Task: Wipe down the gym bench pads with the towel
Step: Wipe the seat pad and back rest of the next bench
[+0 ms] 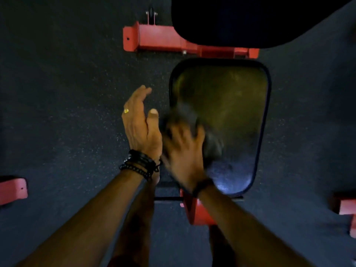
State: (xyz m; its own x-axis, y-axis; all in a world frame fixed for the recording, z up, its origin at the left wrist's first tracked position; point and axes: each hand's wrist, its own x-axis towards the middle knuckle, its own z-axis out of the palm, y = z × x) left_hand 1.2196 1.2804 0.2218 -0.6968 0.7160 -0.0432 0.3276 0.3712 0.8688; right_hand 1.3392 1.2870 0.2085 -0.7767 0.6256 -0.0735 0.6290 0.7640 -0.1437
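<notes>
View from above of two bare hands over a gym bench on a dark speckled floor (pixel 67 83). Two black pads show. The nearer one, the seat pad (pixel 231 105), is a rounded rectangle seen whole, glossy, with a pale sheen at its near end. The farther one, the back pad (pixel 240 20), is cut off by the top edge of the view and is so dark that its surface gives no detail.

One towel (pixel 192 120) is visible, a dark bunched cloth lying on the near left part of the seat pad, over its left edge. It is blurred, so its folds and true outline are hard to make out. The right hand (pixel 185 151) lies on the towel with fingers spread and is blurred too; whether it grips the cloth or only presses on it cannot be told. A dark band circles that wrist.

The left hand (pixel 140 124) is just left of the seat pad, above the floor, open and empty, fingers straight and close together, thumb raised beside the towel. It wears one gold ring (pixel 126 110) and several black bracelets (pixel 140 163), bunched too tightly to count.

Red frame parts (pixel 159 38) show between the pads and below the seat pad. Two more red pieces are cut off at the left and right edges
</notes>
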